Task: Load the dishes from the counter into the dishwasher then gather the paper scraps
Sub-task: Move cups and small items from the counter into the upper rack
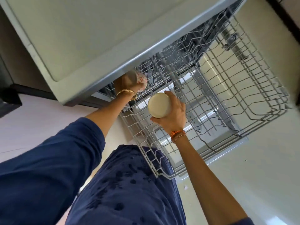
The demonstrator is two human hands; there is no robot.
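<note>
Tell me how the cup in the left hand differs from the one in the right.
The floral cup is patterned pink on white; the cream cup is plain. The floral cup is far back under the counter edge, the cream cup over the rack's front. Both are gripped, left hand and right hand.

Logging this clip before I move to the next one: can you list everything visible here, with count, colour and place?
Dishwasher rack: one, grey wire, pulled out, centre-right.
Counter: one, pale grey slab, upper left, overhanging the rack's back.
Cream cup: one, base toward the camera, over the rack.
Floral cup: one, white with red pattern, at the rack's back left corner.
Floor: pale, right side.
Left hand: gold bangle, holds the floral cup.
Right hand: orange thread wristband, fingers around the cream cup.
Sleeves and clothing: dark blue.
</note>
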